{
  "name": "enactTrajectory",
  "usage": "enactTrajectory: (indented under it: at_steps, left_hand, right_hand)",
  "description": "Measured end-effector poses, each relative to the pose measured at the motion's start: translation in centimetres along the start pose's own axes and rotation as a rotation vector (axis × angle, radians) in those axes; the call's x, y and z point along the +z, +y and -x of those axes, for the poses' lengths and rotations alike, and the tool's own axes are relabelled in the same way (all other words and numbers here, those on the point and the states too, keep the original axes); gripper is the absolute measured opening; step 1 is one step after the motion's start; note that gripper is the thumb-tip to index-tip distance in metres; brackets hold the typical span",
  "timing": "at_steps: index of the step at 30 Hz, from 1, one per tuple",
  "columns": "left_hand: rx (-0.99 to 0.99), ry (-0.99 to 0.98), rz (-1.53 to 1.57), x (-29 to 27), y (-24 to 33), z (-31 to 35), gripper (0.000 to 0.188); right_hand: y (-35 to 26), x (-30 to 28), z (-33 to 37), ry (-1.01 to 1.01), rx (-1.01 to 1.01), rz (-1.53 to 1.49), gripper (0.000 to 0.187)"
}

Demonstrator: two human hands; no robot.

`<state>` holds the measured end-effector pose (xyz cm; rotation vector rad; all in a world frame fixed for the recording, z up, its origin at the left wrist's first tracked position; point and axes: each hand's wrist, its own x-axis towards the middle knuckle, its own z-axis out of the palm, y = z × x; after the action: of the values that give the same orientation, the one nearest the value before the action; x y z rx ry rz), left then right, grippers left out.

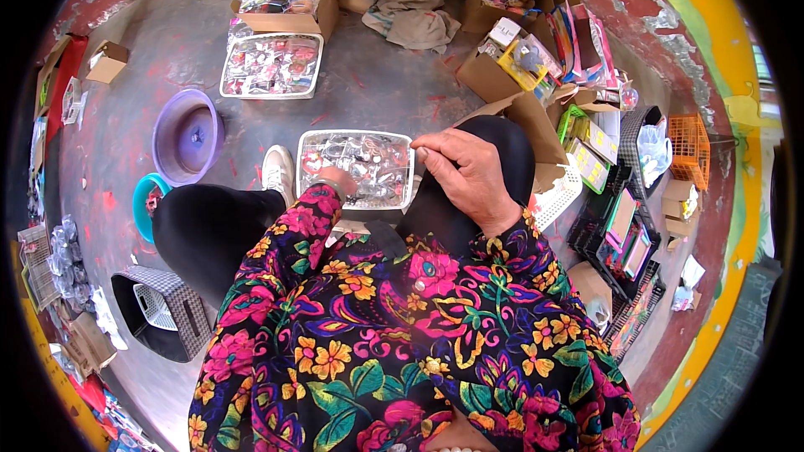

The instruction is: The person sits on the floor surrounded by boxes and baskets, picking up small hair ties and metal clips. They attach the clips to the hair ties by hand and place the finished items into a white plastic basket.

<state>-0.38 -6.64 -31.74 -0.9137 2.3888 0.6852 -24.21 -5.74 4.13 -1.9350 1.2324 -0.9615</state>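
A white plastic basket [356, 133] stands between my legs, filled with small clear packets [368, 167] of red, white and dark pieces. At its near left side, my left hand [337, 181] reaches in over the packets; its fingers are blurred and partly hidden. Above my right knee, my right hand [469, 176] is closed, palm down, with thumb and forefinger together beside the basket's far right corner. Anything between those fingertips is too small to name.
Another white basket of packets [272, 65] sits farther off, before an open cardboard box [328, 12]. A purple tub [219, 138] and a teal basin [141, 209] are on the left. Boxes, black crates [578, 243] and an orange crate [689, 146] crowd the right.
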Motion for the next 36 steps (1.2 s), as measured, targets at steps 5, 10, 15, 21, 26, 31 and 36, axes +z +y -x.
enactTrajectory:
  at_steps: [5,10,15,21,26,31,36]
  left_hand:
    - [-0.606,-0.302,1.118,-5.0,1.8,4.5,0.032]
    - [-0.134,-0.254,0.362,1.2,0.2,6.4,0.062]
    - [-0.572,-0.243,0.449,-0.7,3.2,6.2,0.074]
    - [-0.829,-0.019,0.952,-3.6,3.6,3.2,0.055]
    - [-1.048,0.449,2.683,-2.8,1.5,-3.4,0.027]
    - [-0.905,0.459,2.689,-5.1,0.4,-7.7,0.027]
    - [-0.802,0.416,2.542,-7.7,0.1,-10.8,0.028]
  right_hand:
    - [-0.3,-0.3,-0.1,0.034,0.062,-0.049,0.011]
    - [-1.3,-0.5,-0.3,0.117,0.146,-0.146,0.012]
    - [-1.5,-0.2,-0.2,0.122,0.153,-0.125,0.012]
    - [-1.4,-0.2,-0.4,0.077,0.148,-0.068,0.012]
    - [-1.4,0.4,-1.1,0.053,0.121,-0.090,0.011]
    - [-0.9,0.0,-1.1,0.028,0.062,-0.050,0.010]
    - [-0.6,-0.5,-1.1,0.002,0.074,-0.035,0.010]
